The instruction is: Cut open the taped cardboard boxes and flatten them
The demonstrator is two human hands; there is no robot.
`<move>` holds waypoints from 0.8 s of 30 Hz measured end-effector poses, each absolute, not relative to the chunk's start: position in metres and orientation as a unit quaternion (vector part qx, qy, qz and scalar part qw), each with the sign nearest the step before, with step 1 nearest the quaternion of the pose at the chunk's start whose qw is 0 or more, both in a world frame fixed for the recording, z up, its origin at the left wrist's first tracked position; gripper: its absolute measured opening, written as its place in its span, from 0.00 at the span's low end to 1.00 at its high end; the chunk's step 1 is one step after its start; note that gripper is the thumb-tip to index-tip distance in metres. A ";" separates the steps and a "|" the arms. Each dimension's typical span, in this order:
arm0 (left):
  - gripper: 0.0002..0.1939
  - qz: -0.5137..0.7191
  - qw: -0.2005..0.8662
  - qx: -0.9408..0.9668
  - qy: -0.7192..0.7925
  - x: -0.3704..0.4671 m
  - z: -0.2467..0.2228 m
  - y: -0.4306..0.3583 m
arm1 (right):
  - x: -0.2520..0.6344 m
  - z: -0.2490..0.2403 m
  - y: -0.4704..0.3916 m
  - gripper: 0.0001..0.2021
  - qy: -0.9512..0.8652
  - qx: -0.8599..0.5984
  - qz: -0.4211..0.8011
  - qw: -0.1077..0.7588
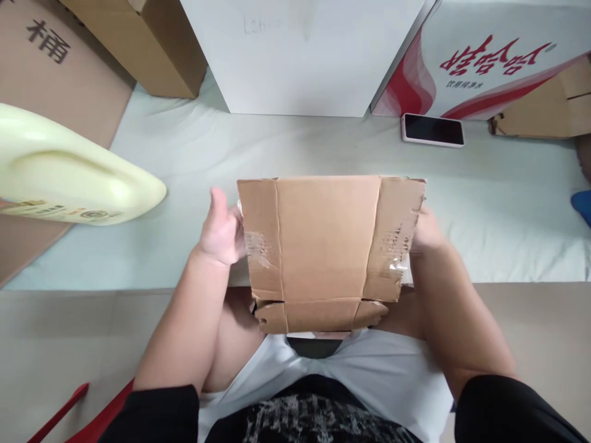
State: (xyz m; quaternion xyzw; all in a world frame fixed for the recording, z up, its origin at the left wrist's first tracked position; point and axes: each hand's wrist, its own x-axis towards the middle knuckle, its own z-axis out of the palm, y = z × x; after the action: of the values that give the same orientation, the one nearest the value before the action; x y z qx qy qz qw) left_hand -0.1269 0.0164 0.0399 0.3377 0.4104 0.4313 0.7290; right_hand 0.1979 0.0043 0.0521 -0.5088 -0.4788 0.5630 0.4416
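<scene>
A brown cardboard box, opened out with creased side flaps and torn tape marks, is held up over my lap at the table's front edge. My left hand grips its left edge, thumb pointing up and the fingers partly behind the cardboard. At the opposite edge my right hand also holds the box, with its fingers mostly hidden behind the right flap. A bit of clear tape shines on the lower right flap. What lies behind or under the cardboard cannot be seen.
A pale green cloth covers the table. On the left lies a pale yellow jug near a large carton. Along the back stand a brown box, a white box, a red-and-white carton and a phone.
</scene>
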 end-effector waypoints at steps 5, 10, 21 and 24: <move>0.22 0.490 0.702 0.324 0.402 -0.131 0.041 0.019 | 0.214 0.036 0.013 0.26 -0.435 -0.524 0.577 0.451; 0.04 0.709 0.548 0.180 0.406 -0.138 0.036 0.038 | 0.234 0.037 0.022 0.31 -0.395 -0.511 0.589 0.486; 0.16 0.689 0.610 0.100 0.378 -0.120 0.048 0.042 | 0.177 0.029 0.008 0.28 -0.392 -0.521 0.623 0.432; 0.08 0.654 0.645 0.114 0.377 -0.118 0.054 0.039 | 0.196 0.036 0.003 0.28 -0.371 -0.573 0.554 0.476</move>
State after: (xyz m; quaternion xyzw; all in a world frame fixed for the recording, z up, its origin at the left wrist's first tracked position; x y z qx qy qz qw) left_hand -0.1180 0.0386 0.0536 0.1136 0.3773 0.6544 0.6453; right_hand 0.1964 0.0031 0.0356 -0.5733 -0.3713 0.5537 0.4763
